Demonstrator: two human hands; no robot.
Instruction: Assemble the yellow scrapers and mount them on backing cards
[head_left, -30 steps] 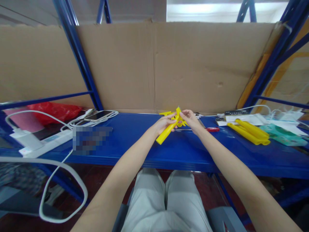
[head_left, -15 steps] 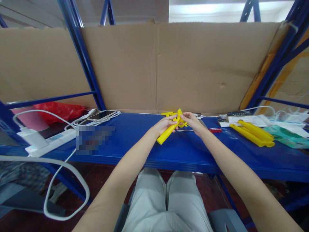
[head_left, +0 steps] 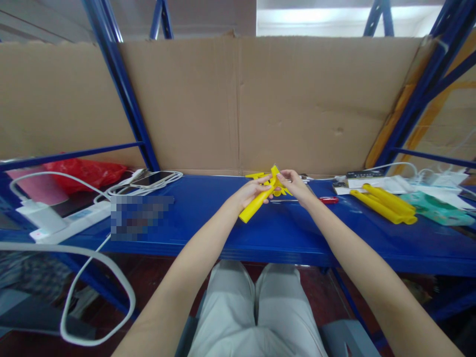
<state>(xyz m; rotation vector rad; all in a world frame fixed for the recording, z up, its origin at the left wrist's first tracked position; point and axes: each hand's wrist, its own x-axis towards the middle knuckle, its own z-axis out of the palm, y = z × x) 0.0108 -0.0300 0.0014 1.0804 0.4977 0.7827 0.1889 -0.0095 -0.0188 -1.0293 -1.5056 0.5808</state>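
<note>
A yellow plastic tube (head_left: pixel 250 210) slants between my hands above the blue shelf, its wider end pointing down toward me. My left hand (head_left: pixel 253 192) is closed around its middle. The fingers of my right hand (head_left: pixel 293 184) pinch near its upper, far end; the exact contact is partly hidden. Just behind the hands lie small yellow plastic parts (head_left: pixel 283 191), partly covered by my fingers. A screwdriver with a red handle (head_left: pixel 328 200) lies beside my right wrist, its thin shaft running left under the hand.
Several yellow tubes (head_left: pixel 385 204) lie at the right, near a green plastic packet (head_left: pixel 437 207) and white papers. On the left are a power strip (head_left: pixel 76 223), a phone (head_left: pixel 150 179) with coiled white cable, and a red bag (head_left: pixel 87 174). A cardboard wall (head_left: pixel 178 109) closes the back.
The view has shifted slightly. Both hands keep their hold on the yellow tube, with hardly any visible movement of the fingers.
</note>
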